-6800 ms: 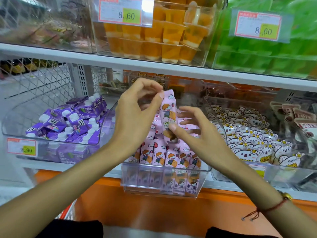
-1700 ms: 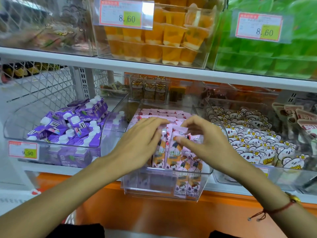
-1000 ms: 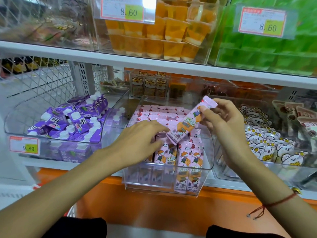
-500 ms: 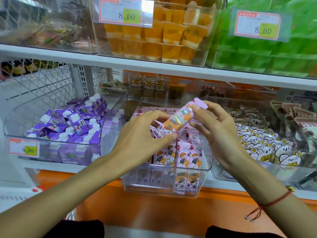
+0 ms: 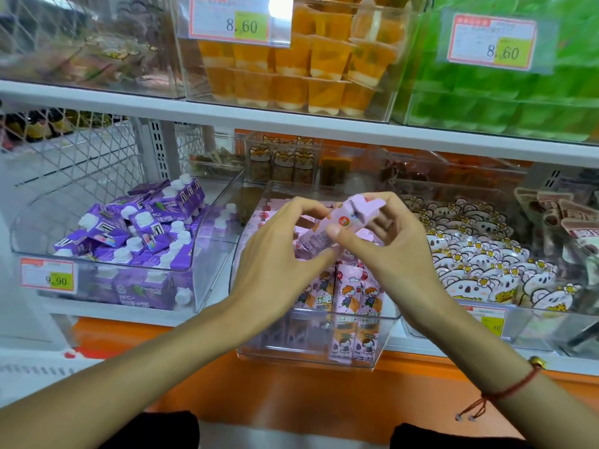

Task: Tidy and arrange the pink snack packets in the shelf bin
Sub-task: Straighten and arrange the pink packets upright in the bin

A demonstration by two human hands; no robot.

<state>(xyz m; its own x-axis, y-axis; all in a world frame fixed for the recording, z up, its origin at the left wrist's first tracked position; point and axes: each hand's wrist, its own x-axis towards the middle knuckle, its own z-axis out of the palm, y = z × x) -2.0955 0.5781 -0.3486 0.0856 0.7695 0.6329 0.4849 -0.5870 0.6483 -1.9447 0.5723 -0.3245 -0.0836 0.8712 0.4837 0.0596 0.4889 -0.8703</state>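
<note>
A clear plastic shelf bin (image 5: 311, 354) in the middle of the lower shelf holds several pink snack packets (image 5: 353, 293) standing upright in rows, with cartoon figures on them. Above the bin I hold one pink packet (image 5: 343, 222) tilted, its top end pointing up and to the right. My right hand (image 5: 385, 247) pinches its upper part with thumb and fingers. My left hand (image 5: 278, 254) grips its lower end from the left. Both hands hide much of the bin's left and middle rows.
A bin of purple drink cartons (image 5: 136, 228) stands to the left, with a 9.90 price tag (image 5: 48, 275). A bin of white bear-print packets (image 5: 486, 264) stands to the right. The upper shelf (image 5: 291, 119) carries orange jelly cups (image 5: 301, 66) and green packs (image 5: 505, 98) close overhead.
My right hand pulled one pink packet out of the bin and raised it. My left hand came up from the rows and took its lower end; the packet has now turned its back side toward me.
</note>
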